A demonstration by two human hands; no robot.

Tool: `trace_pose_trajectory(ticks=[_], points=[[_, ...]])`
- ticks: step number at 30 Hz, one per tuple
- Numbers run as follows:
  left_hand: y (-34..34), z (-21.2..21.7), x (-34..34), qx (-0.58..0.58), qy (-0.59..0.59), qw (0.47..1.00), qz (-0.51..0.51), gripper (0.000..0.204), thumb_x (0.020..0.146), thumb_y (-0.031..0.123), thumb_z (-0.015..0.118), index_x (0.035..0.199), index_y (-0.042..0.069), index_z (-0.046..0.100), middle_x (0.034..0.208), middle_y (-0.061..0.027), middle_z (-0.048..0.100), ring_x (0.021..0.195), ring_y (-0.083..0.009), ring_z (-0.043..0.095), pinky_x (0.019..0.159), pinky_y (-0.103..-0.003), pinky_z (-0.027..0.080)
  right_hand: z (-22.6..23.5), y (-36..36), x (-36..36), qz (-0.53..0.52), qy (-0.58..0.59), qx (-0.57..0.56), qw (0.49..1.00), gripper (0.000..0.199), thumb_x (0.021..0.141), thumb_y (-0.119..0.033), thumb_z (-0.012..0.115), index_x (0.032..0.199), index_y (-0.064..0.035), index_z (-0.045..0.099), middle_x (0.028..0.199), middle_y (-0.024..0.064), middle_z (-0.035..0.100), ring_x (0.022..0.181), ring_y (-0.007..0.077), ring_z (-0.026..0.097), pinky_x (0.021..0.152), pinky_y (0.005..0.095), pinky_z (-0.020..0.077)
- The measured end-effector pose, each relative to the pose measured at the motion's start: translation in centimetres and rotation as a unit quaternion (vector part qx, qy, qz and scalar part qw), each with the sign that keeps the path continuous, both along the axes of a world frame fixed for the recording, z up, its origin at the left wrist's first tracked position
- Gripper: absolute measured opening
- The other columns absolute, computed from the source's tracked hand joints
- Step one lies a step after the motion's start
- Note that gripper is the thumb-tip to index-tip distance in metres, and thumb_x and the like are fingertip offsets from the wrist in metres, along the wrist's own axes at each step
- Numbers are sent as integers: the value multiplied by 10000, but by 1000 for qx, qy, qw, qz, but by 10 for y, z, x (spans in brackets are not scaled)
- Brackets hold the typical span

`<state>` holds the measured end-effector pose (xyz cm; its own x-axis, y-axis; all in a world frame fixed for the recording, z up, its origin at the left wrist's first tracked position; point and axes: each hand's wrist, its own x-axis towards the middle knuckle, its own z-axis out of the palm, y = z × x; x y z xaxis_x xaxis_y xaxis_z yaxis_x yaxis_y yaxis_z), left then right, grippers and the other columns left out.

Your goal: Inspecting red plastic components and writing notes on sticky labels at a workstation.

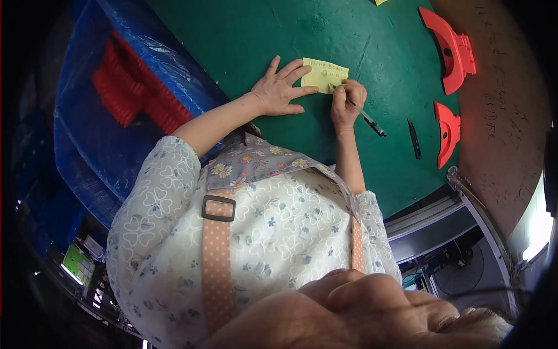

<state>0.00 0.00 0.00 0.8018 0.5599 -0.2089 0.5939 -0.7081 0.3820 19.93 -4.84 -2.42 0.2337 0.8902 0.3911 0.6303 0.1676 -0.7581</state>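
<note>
A yellow paper note (324, 74) lies on the green table mat (372, 52). My left hand (280, 88) rests flat on the mat with fingers spread, its fingertips at the note's left edge. My right hand (347, 102) grips a black pen (367, 118) whose tip touches the note's lower right corner. There is writing on the note. Both forearms reach up from my flower-patterned sleeves.
A second black pen or cap (414, 139) lies on the mat right of my right hand. Two red curved plastic parts (450, 49) (449, 132) sit near the mat's right edge. At left, a blue plastic-lined bin (87, 134) holds several red parts (133, 93).
</note>
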Motion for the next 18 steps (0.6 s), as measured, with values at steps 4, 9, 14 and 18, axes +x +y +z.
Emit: trace_pose_trajectory(ticks=[4, 9, 14, 18], points=[[-2, -2, 0, 19, -51, 998, 20, 562, 672, 492, 622, 1201, 396, 460, 1358, -54, 258, 1303, -239, 150, 1009, -584, 79, 2, 0, -1, -1, -7, -6, 1000, 81, 727, -82, 587, 731, -56, 511, 806, 111, 571, 804, 257, 519, 749, 361, 381], [-3, -1, 0, 10, -50, 998, 25, 555, 672, 488, 623, 1195, 392, 467, 1356, -53, 258, 1301, -237, 154, 1007, -589, 77, 7, -1, -4, -2, -2, -8, 1000, 77, 707, -64, 589, 723, -57, 514, 806, 105, 572, 802, 253, 519, 752, 358, 380], [-4, -1, 9, 5, -36, 998, 48, 557, 665, 497, 623, 1189, 375, 478, 1331, -55, 275, 1291, -248, 143, 982, -627, 74, 6, 0, -2, -3, 2, -13, 1000, 65, 706, -57, 581, 720, -54, 517, 806, 106, 573, 802, 252, 519, 760, 354, 378], [-5, -8, 8, 26, -67, 996, 50, 564, 663, 504, 620, 1191, 368, 478, 1324, -56, 278, 1288, -251, 138, 973, -639, 67, 1, 1, 0, 2, 11, -6, 1000, 48, 719, -55, 563, 716, -53, 516, 803, 108, 572, 804, 248, 521, 756, 349, 379]])
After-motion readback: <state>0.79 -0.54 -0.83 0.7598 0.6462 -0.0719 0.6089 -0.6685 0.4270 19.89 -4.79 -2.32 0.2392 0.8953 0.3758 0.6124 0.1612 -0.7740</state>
